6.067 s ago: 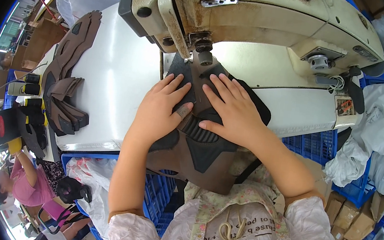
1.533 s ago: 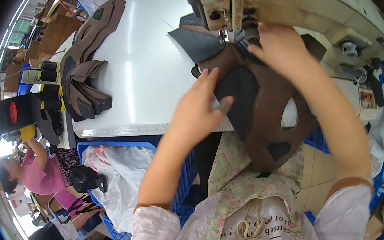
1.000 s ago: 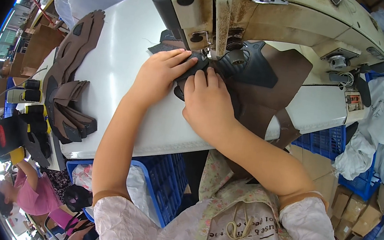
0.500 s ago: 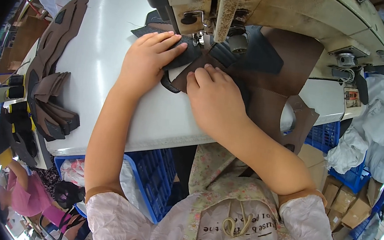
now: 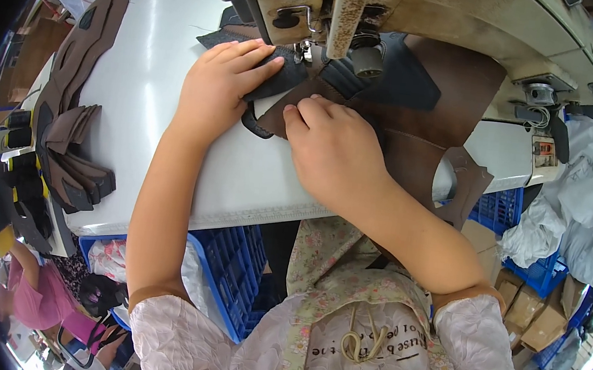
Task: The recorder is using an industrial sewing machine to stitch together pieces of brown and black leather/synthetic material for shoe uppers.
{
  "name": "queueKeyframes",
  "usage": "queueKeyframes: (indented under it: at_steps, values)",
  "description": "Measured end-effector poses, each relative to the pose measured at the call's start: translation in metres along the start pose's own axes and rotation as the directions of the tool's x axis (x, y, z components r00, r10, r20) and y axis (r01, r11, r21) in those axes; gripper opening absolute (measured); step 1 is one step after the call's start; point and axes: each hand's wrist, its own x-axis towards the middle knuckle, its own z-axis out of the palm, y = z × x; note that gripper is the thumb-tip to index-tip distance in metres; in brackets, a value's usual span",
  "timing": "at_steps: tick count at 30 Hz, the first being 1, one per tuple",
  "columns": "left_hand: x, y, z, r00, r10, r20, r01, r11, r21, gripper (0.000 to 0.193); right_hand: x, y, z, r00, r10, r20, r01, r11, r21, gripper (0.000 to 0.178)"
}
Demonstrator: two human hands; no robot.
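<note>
A sewing machine (image 5: 349, 15) stands over the white table, its presser foot (image 5: 301, 50) down by a brown and black leather piece (image 5: 431, 91). My left hand (image 5: 216, 88) lies flat, fingers stretched out, on the black part (image 5: 285, 78) just left of the foot. My right hand (image 5: 334, 142) is curled, its fingertips pinching a brown flap (image 5: 280, 112) of the piece in front of the foot. The fingertips partly hide what they grip. Wide brown panels of the piece spread rightward under the machine arm, and one end hangs near the table's front edge.
Stacked brown leather pieces (image 5: 80, 65) lie along the table's (image 5: 145, 131) left side. Below the front edge is a blue crate (image 5: 229, 265) with bagged material. White cloth (image 5: 578, 188) and cardboard boxes (image 5: 544, 319) stand at right. A person in pink (image 5: 42, 295) sits at lower left.
Both hands stay on the leather and keep nearly the same pose. The view has shifted slightly, and the leather moves only a little, if at all, against the presser foot.
</note>
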Motion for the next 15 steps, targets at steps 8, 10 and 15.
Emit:
queueKeyframes:
  at_steps: [8,10,15]
  values:
    - [0.0026,0.0012,-0.0021,1.0,-0.009,0.01,0.009,1.0,-0.009,0.055,-0.0037,-0.0039,0.0051,0.999,-0.049,0.0,0.049,0.99,-0.132,0.02]
    - [0.0038,0.0019,-0.0028,1.0,-0.004,0.001,0.004,1.0,-0.015,0.055,-0.0037,-0.0042,0.0037,0.998,-0.05,0.039,0.055,0.989,-0.134,0.023]
    - [0.001,0.0022,-0.0043,0.994,-0.077,0.079,0.076,0.997,0.011,0.053,-0.0022,-0.0061,0.0047,0.998,-0.05,0.048,0.056,0.989,-0.136,0.023]
